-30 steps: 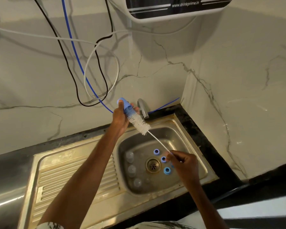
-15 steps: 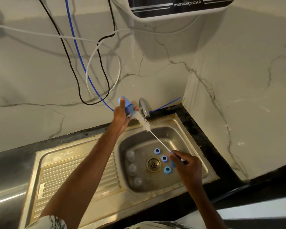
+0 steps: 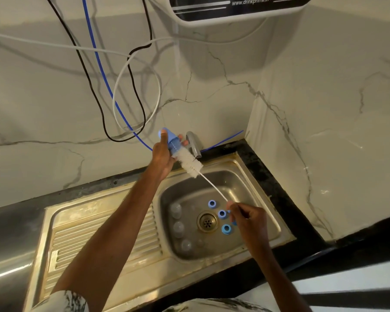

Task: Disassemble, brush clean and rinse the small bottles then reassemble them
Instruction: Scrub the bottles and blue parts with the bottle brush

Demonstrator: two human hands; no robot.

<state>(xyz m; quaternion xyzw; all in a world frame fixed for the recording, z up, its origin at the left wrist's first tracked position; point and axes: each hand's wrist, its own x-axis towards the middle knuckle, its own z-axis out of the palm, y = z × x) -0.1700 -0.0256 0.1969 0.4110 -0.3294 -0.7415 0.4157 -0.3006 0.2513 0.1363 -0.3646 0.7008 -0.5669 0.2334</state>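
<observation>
The left hand (image 3: 163, 155) gripped a small blue bottle (image 3: 172, 140) above the sink's (image 3: 245, 188) far edge, mouth tilted toward the basin to take the bottle brush (image 3: 189, 163). The right hand (image 3: 248, 218) pinched the brush's wire stem, near enough to steer it. Blue rings (image 3: 222, 213) lay right of the drain (image 3: 207, 221), clear parts (image 3: 178, 228) left.

Steel sink (image 3: 252, 190), 3 clr bottles (image 3: 178, 229), blue caps (image 3: 222, 214)

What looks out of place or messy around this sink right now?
Nothing looks spilled or broken. The clear parts and blue rings lie in neat rows on either side of the drain. The only untidy thing is the cables and tubes hanging in loose loops down the wall behind the tap.
</observation>
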